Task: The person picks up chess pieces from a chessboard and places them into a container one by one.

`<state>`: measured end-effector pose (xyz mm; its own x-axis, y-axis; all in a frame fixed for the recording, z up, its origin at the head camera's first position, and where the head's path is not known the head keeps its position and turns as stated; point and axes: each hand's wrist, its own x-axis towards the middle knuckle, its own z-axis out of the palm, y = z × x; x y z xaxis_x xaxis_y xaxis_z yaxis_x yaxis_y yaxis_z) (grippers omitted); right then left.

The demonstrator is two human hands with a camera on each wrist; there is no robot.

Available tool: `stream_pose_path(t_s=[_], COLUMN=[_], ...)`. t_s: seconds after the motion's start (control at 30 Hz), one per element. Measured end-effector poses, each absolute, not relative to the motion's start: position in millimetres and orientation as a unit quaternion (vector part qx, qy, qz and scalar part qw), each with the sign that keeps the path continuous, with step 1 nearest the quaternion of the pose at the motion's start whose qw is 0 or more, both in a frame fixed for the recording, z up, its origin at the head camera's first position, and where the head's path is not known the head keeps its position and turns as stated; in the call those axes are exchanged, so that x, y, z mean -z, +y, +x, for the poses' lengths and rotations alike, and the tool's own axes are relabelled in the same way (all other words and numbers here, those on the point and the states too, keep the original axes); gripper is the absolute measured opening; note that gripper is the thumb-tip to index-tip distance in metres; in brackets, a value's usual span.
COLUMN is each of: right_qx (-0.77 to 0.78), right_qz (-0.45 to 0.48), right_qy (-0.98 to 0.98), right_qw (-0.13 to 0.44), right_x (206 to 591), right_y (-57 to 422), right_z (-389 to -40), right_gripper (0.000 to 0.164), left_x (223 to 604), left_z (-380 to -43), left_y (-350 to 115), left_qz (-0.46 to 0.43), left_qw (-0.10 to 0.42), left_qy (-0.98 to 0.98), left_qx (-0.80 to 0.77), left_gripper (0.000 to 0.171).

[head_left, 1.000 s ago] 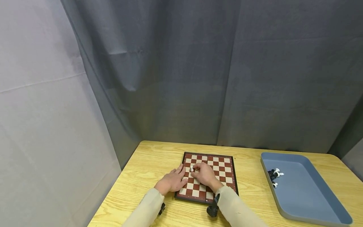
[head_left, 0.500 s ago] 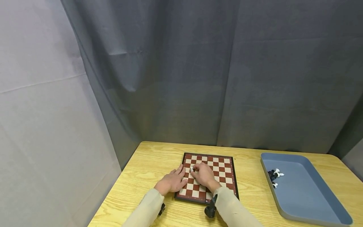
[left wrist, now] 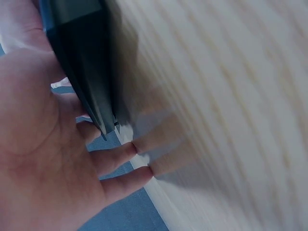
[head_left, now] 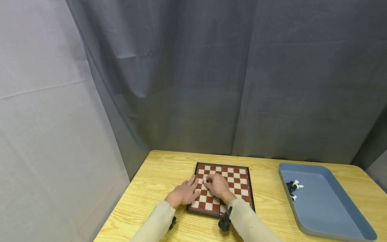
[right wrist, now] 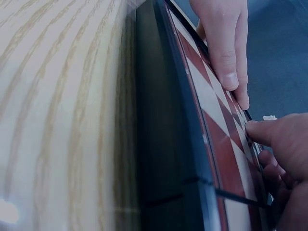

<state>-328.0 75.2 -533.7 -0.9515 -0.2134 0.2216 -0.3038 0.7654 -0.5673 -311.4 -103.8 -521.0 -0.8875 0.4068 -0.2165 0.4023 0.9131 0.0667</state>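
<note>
A chessboard [head_left: 210, 201] with red and cream squares and a dark rim lies on the table. On its left part stands a small white chess piece [head_left: 205, 180], pinched between the thumb and fingers of my right hand [head_left: 219, 187]. In the right wrist view the top of the white piece [right wrist: 269, 118] shows just above my right thumb; the rest is hidden. My left hand [head_left: 183, 193] rests across the board's left edge with its fingers extended. Seen from the left wrist, two fingertips [left wrist: 126, 185] of this hand touch the wooden table beside the dark rim.
To the right on the wooden table [head_left: 266, 201] stands a shallow blue-grey tray [head_left: 326, 205]. Several black and white chess pieces [head_left: 292, 187] lie in a heap at its left side. A grey curtain [head_left: 193, 84] hangs behind the table, and a pale one on the left.
My right wrist has shifted slightly left and the white piece sits a little differently between my fingers. The left hand has stayed where it was.
</note>
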Motion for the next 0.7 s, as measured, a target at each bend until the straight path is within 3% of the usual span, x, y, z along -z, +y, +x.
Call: stream_pose_path(t_s=[0.7], right_qx=[-0.341], right_qz=[0.164], right_qy=[-0.924], right_qw=[0.05], right_x=[531.9], right_y=[83.8], right_z=[-325.0], right_gripper=[0.01], left_x=[517.8], left_z=[-309.4], left_y=[-103.4], left_qz=[0.211], left_qw=[0.112], left_qy=[0.971], left_qx=[-0.005], left_gripper=[0.063])
